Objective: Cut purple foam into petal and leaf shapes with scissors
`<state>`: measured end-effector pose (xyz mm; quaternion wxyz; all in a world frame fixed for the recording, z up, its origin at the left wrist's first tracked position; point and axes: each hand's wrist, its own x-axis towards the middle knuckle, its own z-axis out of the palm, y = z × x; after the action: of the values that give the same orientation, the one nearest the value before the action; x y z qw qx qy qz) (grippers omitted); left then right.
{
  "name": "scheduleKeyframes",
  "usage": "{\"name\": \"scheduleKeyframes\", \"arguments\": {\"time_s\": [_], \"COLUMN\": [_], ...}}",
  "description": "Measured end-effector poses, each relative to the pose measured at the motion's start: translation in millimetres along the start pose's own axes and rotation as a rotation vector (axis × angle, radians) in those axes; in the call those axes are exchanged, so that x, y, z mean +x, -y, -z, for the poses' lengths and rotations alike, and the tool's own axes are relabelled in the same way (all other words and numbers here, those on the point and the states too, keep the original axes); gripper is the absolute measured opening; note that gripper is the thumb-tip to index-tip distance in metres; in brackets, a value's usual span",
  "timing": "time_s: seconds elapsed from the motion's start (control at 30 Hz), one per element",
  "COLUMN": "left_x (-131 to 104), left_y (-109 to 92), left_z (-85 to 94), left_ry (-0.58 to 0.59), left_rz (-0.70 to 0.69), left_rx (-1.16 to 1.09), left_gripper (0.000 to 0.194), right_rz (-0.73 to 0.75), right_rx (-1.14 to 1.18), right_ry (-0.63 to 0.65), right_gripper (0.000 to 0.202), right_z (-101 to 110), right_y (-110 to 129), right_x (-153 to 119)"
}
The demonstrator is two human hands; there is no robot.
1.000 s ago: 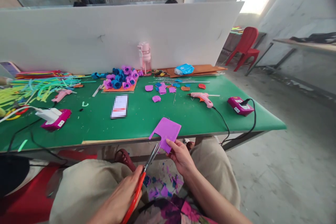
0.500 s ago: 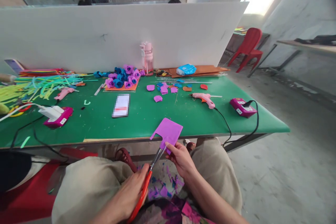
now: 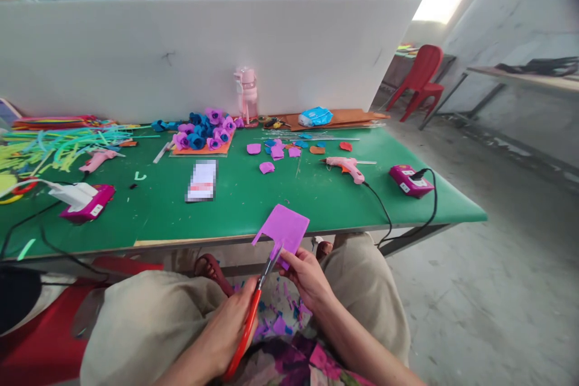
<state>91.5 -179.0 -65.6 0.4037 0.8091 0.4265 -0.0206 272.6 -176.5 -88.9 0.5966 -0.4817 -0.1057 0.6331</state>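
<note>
My left hand (image 3: 230,322) is closed around the red handles of a pair of scissors (image 3: 248,329). Their metal blades reach up to the lower edge of a purple felt-like sheet (image 3: 286,226), which has a notch cut into its left side. My right hand (image 3: 307,277) pinches the sheet's lower right part between thumb and fingers, close to the blade tips. The sheet is held over the table's front edge, above my lap. Purple and blue scraps (image 3: 278,322) lie on the floor between my knees.
On the green table (image 3: 253,211) are purple and blue fabric flowers (image 3: 205,129), cut petals (image 3: 266,167), a phone (image 3: 201,181), a pink glue gun (image 3: 346,167) and corded power sockets (image 3: 411,181). Pale green strips (image 3: 67,142) lie left. A pink bottle (image 3: 246,96) stands before a white board (image 3: 203,54).
The scissor blades have closed together at the purple sheet's lower edge. Both hands keep their holds. The whole view has shifted slightly, moving the table things left and up.
</note>
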Motion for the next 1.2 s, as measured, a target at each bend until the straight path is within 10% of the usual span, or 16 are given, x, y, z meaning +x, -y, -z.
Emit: {"name": "scheduleKeyframes", "arguments": {"time_s": [1.2], "left_x": [3.1], "left_y": [4.8], "left_z": [-7.0], "left_ry": [-0.018], "left_rz": [0.015], "left_rx": [0.040], "left_gripper": [0.028], "right_rz": [0.013], "right_rx": [0.002], "right_ry": [0.049], "right_gripper": [0.032], "right_z": [9.7], "right_y": [-7.0], "right_x": [5.1]}}
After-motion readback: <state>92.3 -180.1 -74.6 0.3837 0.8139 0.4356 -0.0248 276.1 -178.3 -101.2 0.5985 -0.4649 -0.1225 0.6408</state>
